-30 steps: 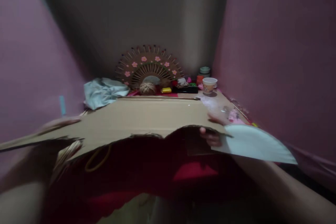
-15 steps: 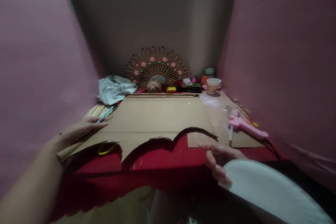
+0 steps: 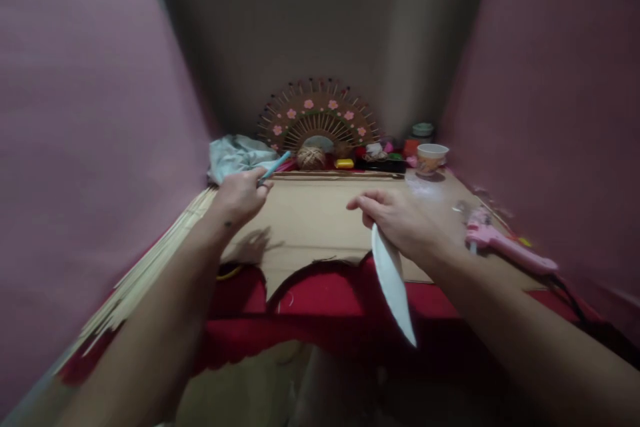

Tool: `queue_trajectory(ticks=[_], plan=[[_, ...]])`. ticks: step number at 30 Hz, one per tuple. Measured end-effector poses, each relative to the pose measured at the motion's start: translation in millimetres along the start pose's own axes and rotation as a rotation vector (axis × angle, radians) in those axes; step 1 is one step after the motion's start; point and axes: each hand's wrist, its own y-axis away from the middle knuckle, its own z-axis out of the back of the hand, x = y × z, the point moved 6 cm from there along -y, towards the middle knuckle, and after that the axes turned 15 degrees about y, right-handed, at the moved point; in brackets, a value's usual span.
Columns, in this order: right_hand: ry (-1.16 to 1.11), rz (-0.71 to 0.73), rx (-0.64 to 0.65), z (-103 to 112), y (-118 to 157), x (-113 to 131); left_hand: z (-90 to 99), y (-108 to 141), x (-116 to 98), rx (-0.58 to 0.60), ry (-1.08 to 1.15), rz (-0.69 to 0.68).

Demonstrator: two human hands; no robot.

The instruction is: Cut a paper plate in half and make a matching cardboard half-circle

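Note:
My left hand is closed around a light-blue pen, whose end points up and right. It is held above the left part of a brown cardboard sheet with a scalloped near edge. My right hand pinches a white paper plate, turned nearly edge-on and hanging down past the sheet's near edge. The fingers of that hand are bent over the right side of the cardboard. A yellow ring-shaped piece shows partly from under the sheet's near left edge.
A pink glue gun lies at the right, beside a paper cup. Thin pale sticks line the left side. Behind are a light-blue cloth, a twine ball and a flowered fan. Pink sheets hang on both sides.
My left hand has picked up the pen and moved right over the cardboard. My right hand has risen toward the sheet, turning the plate edge-on. The cardboard lies flatter, and the view has shifted left.

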Motion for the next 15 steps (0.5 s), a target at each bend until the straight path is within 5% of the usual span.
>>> queue_trajectory(ticks=[3,8,15], plan=[[0.087,0.001,0.078,-22.2,-28.5,2.7,-0.4,-14.4,25.6,-0.032,-0.067,0.062],[0.412,-0.021,-0.093,-36.8,-71.2,-5.2,-9.7,-9.4,66.8,0.111,0.024,0.176],[0.567,-0.030,-0.085,-65.2,-98.1,-10.7,-39.7,16.9,18.9,0.282,0.184,0.059]])
